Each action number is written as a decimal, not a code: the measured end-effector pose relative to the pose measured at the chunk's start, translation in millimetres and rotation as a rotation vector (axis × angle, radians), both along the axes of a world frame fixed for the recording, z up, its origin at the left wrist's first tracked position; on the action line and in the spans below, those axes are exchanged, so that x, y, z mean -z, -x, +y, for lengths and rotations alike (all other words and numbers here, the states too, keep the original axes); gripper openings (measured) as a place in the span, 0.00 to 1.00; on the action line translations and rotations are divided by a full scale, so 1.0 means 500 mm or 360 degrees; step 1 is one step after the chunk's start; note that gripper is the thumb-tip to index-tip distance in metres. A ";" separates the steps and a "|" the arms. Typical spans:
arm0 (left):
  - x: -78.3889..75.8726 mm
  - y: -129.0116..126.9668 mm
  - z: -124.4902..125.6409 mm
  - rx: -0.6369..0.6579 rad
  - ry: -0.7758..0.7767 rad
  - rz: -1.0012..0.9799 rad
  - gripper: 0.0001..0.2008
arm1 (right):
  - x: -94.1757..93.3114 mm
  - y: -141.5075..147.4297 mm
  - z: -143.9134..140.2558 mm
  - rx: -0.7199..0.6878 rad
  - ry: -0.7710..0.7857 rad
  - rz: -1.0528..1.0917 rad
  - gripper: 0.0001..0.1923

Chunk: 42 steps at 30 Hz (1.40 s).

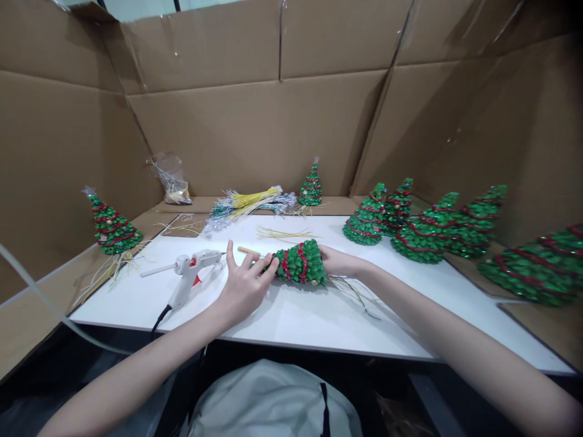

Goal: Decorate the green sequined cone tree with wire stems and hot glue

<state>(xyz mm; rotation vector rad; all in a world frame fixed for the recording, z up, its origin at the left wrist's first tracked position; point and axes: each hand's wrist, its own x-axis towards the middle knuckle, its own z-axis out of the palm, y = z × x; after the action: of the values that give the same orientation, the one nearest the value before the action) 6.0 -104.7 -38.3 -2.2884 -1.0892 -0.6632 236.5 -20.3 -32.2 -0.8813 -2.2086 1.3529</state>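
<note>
I held a small green beaded cone tree lying on its side on the white board, tip toward 9 o'clock, base toward 3 o'clock. Red bead garlands ringed it in about 3 bands. My left hand pinched its tip; my right hand gripped its base, where thin wires trailed out.

Craft assembly station: white bench enclosed by cardboard walls, finished sequinned trees ranked at right, glue gun near left, bundled wire stems at far side.
</note>
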 end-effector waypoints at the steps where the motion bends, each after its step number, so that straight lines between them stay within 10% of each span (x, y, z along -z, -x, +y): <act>1: 0.000 0.000 0.000 0.0000 0.0000 -0.0002 0.15 | 0.001 0.000 0.000 0.0005 0.0005 0.0006 0.13; 42: -0.003 0.025 -0.003 0.0110 0.0661 -0.0270 0.18 | -0.008 -0.008 -0.001 0.0047 0.0034 -0.0052 0.22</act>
<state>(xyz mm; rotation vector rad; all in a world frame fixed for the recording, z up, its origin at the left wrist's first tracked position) -6.5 -106.0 -36.6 -2.6692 -1.3351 -0.7234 240.3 -21.0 -28.4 -0.9466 -2.2006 1.3599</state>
